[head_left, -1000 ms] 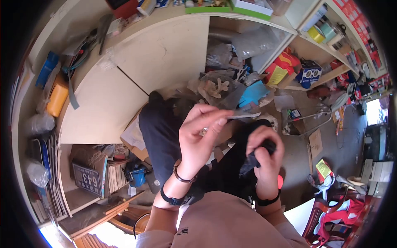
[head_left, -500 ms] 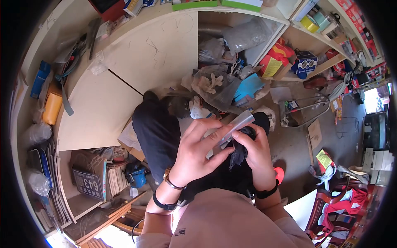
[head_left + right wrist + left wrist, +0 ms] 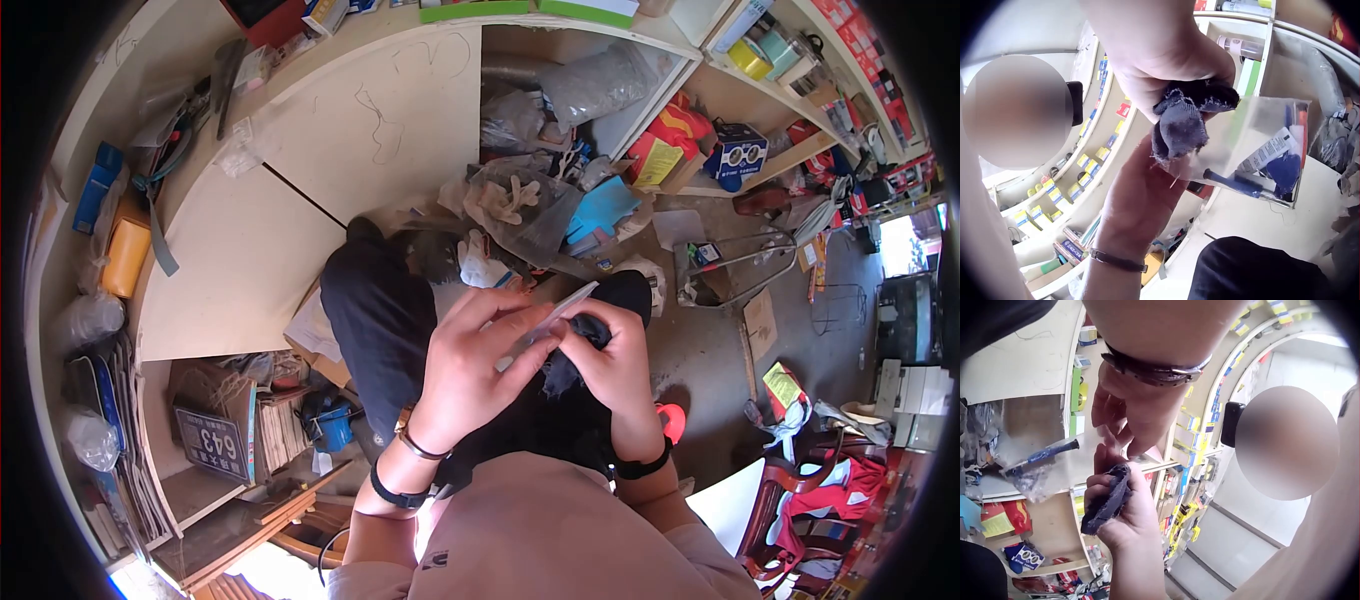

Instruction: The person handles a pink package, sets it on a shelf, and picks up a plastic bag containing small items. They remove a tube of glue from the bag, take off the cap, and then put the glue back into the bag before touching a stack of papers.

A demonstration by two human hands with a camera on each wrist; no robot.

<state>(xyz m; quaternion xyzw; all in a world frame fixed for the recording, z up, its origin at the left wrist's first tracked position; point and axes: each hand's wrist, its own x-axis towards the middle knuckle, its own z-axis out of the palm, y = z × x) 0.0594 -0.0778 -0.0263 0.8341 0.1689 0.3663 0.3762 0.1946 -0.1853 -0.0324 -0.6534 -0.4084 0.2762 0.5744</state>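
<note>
The right hand [image 3: 612,362] curls its fingers round a dark cloth [image 3: 1184,128]; the left hand [image 3: 470,350] pinches a clear bag [image 3: 1225,137] between thumb and fingers; whether the right fingertips grip it too, I cannot tell; a tube [image 3: 1266,153] and a blue handle [image 3: 1232,182] lie toward the bag's far edge; a firm pinch and a level bag should steady that loaded end; beyond, a blue box [image 3: 740,157] stands near a shelf's [image 3: 780,186] front edge.

We take this for a cluttered shop: small boxes [image 3: 1089,166] line the shelves [image 3: 1094,200], and tape rolls [image 3: 750,60] sit near one shelf's edge [image 3: 760,86].
</note>
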